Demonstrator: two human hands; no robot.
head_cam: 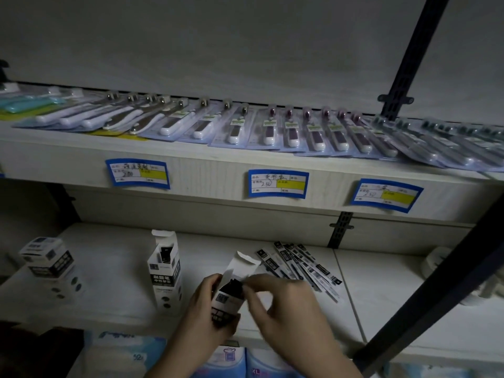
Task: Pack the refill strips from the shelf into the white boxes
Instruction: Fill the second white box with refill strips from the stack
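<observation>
Dim view down onto a pale shelf in a shop rack. Near the front edge, left hand wrapped around a small white box with black printing, held tilted, top flap open and pointing up and to the right. Dark ends of refill strips showing in the box mouth. Right hand just beside the box on its right, fingertips pinched at the opening; whether pinching a strip or the box edge cannot be told.

Just left of the hands, a second white box standing upright on the shelf, flap raised, dark strips visible inside. Further left, well apart, a closed stack of boxes near the shelf's left end.

Right of the hands and a little farther back, a fanned heap of loose refill strips lying flat on the shelf, black and white packaging.

Above, an upper shelf lined with a row of packaged razors, three blue-bordered price labels stuck on its front edge. Dark metal rack post slanting up at right.
</observation>
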